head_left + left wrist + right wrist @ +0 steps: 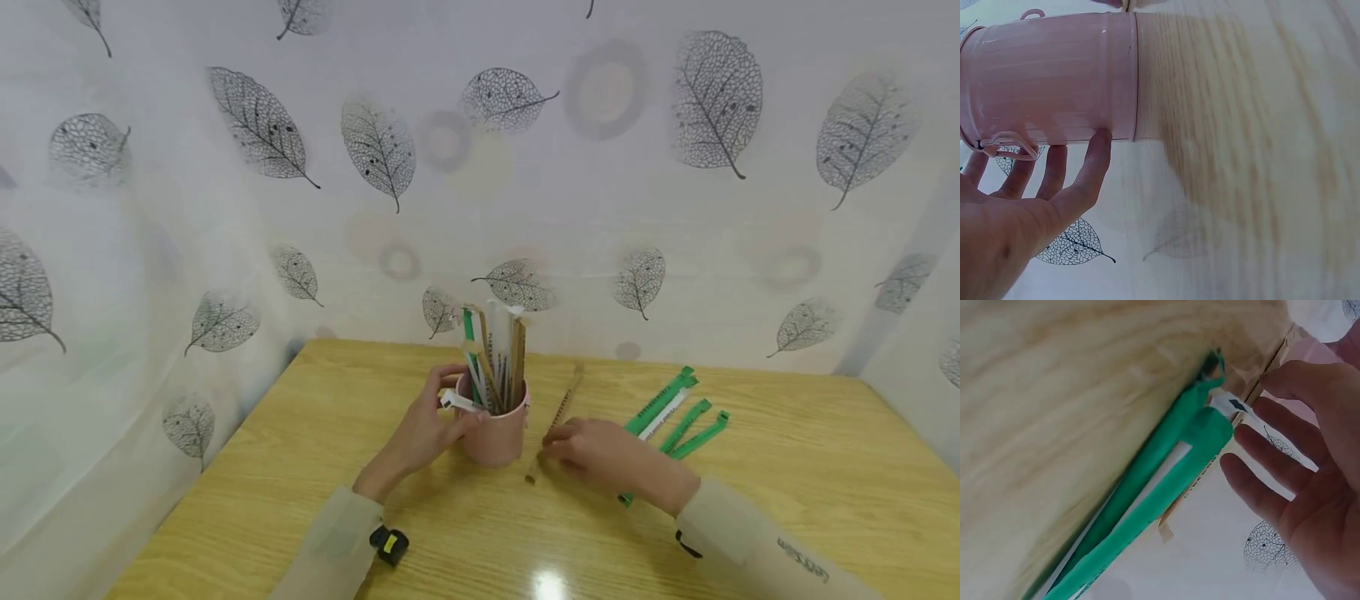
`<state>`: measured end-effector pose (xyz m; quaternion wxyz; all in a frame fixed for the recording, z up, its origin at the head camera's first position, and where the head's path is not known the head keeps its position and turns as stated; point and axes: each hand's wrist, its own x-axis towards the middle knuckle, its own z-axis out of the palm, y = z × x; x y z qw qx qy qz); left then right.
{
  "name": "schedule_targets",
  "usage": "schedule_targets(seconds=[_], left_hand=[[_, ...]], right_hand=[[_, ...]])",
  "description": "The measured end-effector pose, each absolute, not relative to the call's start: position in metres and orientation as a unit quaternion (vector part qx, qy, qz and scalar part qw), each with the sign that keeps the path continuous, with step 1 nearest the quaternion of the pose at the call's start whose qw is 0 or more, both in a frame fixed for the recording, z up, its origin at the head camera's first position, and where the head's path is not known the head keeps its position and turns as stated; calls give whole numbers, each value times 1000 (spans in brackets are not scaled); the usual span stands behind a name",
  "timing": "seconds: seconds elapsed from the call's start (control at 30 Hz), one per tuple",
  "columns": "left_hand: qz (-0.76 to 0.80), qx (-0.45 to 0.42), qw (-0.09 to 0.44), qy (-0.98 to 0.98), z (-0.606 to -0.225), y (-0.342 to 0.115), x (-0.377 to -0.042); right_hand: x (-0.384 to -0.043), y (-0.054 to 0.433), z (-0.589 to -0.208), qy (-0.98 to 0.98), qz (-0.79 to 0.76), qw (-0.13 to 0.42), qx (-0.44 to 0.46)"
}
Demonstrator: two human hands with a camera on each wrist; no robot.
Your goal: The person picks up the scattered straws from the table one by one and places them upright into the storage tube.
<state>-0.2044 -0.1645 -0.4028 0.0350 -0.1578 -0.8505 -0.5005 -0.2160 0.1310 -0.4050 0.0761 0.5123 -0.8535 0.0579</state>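
A pink bucket [491, 437] stands upright on the table, filled with several slim wrapped straws [495, 350] in white, brown and green. My left hand [427, 429] holds it from the left, thumb at the front near the rim and fingers round the side. The left wrist view shows the fingers [1088, 172] against its wall, by a small handle [1013, 145]. Beyond it on the right, a brown wrapped straw [564, 406] lies flat. My right hand [600, 454] reaches over this straw, fingertips touching it, thumb apart from the index finger in the right wrist view.
Right of my right hand lie several green wrapped straws [686, 433] and a white one [667, 414], partly under the forearm. The wooden table [810, 467] ends at a pale curtain [570, 192] with leaf prints.
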Motion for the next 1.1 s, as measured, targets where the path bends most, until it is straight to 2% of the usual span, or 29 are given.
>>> schedule_targets(seconds=[0.2,0.5,0.73,0.87,1.1], left_hand=[[-501,-148,32,-852,-402,-165,-205],[-502,-142,33,-852,-403,-164,-205],[-504,-150,33,-850,-403,-165,-205],[-508,-151,27,-848,-404,-165,-205],[-503,-151,32,-850,-403,-165,-205]], right_hand=[[-208,137,-405,-850,15,115,514],[-201,143,-407,-835,34,130,534],[-198,136,-410,-837,27,104,537],[-198,136,-411,-838,12,112,535],[-204,138,-414,-802,39,184,567]])
